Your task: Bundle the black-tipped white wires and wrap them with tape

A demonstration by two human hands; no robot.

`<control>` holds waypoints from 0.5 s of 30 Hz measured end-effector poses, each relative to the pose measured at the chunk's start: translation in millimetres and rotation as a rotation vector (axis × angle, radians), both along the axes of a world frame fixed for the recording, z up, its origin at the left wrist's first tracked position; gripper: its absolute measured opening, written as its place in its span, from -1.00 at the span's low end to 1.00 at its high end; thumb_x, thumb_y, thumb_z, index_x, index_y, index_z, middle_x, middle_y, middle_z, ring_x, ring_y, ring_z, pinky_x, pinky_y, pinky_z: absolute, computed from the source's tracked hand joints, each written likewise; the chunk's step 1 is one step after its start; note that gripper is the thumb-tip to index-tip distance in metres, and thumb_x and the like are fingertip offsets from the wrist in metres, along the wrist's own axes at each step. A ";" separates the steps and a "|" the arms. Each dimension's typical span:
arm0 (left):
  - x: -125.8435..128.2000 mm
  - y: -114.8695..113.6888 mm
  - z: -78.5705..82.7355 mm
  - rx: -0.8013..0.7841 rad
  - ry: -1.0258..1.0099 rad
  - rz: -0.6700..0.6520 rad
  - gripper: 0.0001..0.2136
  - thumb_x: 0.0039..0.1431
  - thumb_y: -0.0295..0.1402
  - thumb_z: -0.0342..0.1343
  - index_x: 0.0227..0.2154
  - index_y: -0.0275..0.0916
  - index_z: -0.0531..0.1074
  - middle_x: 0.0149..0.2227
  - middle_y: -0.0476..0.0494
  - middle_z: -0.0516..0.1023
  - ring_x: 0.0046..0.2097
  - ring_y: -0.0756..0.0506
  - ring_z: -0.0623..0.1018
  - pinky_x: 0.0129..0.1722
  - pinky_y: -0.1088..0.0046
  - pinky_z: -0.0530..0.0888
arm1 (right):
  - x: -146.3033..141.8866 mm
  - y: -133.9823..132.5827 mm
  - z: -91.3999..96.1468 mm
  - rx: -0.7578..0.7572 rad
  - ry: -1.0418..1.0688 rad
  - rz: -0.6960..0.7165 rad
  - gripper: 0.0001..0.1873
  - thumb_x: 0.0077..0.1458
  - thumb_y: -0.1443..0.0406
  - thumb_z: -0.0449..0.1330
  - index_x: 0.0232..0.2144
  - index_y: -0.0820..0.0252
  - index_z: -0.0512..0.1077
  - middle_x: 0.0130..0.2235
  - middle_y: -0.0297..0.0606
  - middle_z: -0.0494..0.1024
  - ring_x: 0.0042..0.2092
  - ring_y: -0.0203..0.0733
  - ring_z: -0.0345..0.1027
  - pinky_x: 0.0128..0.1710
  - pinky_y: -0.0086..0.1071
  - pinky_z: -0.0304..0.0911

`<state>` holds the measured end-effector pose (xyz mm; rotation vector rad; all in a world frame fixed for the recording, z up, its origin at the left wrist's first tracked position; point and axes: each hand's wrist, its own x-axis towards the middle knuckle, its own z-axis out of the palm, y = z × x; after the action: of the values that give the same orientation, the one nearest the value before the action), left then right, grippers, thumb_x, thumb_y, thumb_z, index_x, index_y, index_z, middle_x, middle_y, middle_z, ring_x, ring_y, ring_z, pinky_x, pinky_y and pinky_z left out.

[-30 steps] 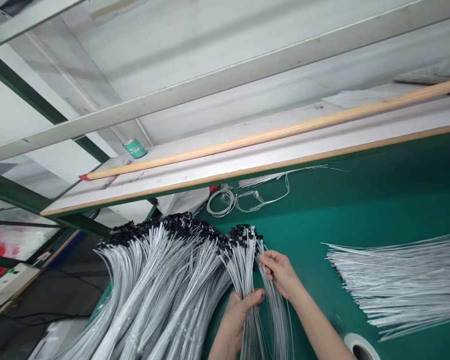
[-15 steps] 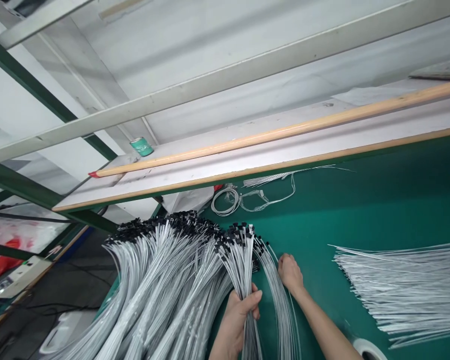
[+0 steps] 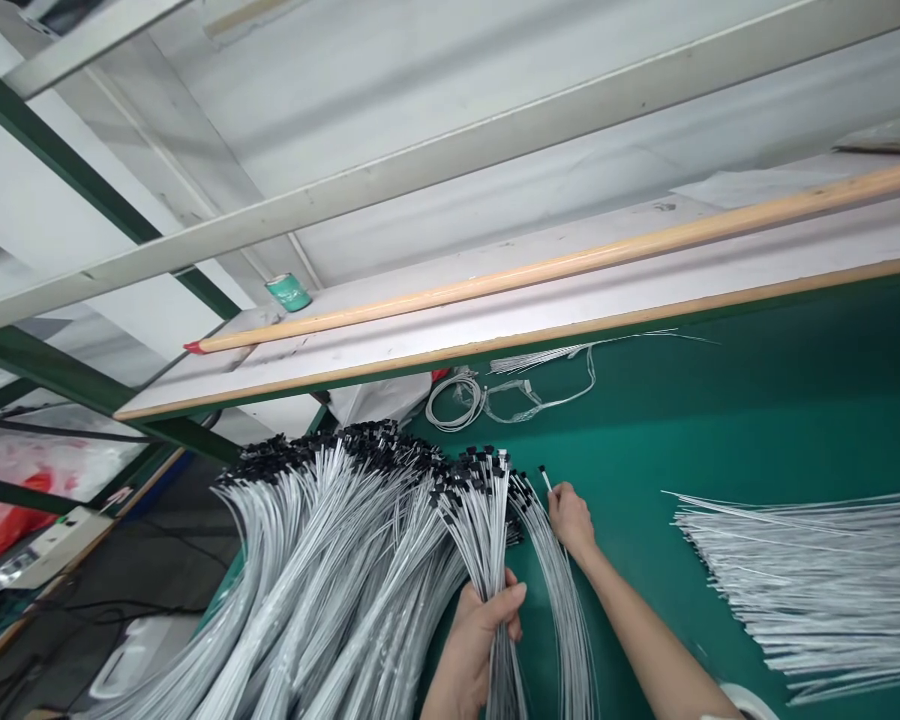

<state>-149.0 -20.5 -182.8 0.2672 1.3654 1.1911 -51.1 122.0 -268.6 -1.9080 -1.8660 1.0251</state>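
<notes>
Workshop, green workbench point(image 3: 630, 450), bunched wires point(image 3: 345, 585)

- Room over matte green tabletop point(image 3: 630, 440) btwn R hand point(image 3: 572, 518) & flat grey wire pile point(image 3: 810, 585)
- Black-tipped grey wire bundles point(image 3: 330, 570) block L
- White wood-edged shelf point(image 3: 495, 320) overhangs back

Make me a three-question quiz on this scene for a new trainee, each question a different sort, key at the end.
1. Multiple choice: which hand is closed around a thick bundle of wires?
A) the right only
B) both
C) the left only

2. True or false: the right hand is empty.

3. Fill in the missing word: the long pole lies on the ____.

Key:
1. C: the left hand grips it.
2. False: it holds a black-tipped wire.
3. shelf
</notes>
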 end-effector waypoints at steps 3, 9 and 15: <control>1.6 0.5 1.0 -0.019 0.000 0.004 -0.67 -0.36 -0.27 0.33 -0.54 -0.24 0.31 -0.79 0.16 0.23 -0.71 0.09 0.23 -0.62 0.54 0.18 | -6.7 2.0 -5.3 0.013 0.087 0.021 -0.87 0.07 0.30 0.05 -0.42 0.20 0.39 -0.43 -0.16 0.50 -0.32 -0.11 0.39 -0.48 -0.43 0.03; 0.5 0.0 1.0 -0.031 0.005 0.020 -0.67 -0.38 -0.27 0.34 -0.54 -0.24 0.33 -0.80 0.16 0.23 -0.71 0.09 0.24 -0.63 0.54 0.20 | -5.6 2.7 -11.2 0.003 0.296 -0.042 -0.81 -0.06 0.32 0.06 -0.66 0.16 0.33 -0.62 -0.29 0.40 -0.48 -0.18 0.30 -0.50 -0.42 0.01; -1.0 3.7 -3.4 -0.051 0.079 0.006 -0.69 -0.37 -0.28 0.34 -0.51 -0.29 0.40 -0.68 0.04 0.42 -0.72 0.10 0.26 -0.64 0.53 0.19 | 8.6 -1.8 13.3 -0.002 0.557 -0.121 -0.79 -0.16 0.20 0.07 -0.72 0.15 0.28 -0.68 -0.35 0.33 -0.58 -0.24 0.19 -0.54 -0.41 0.01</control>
<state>-150.0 -16.8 -186.2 0.2762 1.4641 1.1589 -42.5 120.2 -255.3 -1.5017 -1.4148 1.3435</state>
